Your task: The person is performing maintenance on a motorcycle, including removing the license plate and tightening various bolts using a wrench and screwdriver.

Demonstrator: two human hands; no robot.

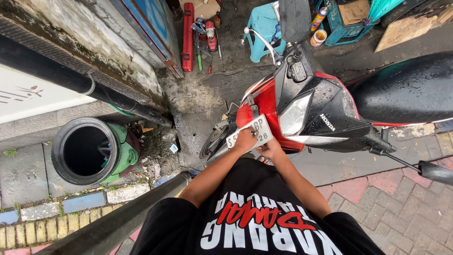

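A red and black motorcycle, wet with raindrops, stands in front of me with its front wheel pointing left. A white licence plate sits on its front, below the headlight. My left hand presses on the face of the plate, fingers over its middle. My right hand is at the plate's lower right edge, fingers curled under it. Whether either hand holds a small part or tool, I cannot tell.
A black tyre with a green container behind it lies at the left below a black pipe. A red tool case, loose tools and a turquoise stool lie beyond the bike. A grey rail crosses bottom left.
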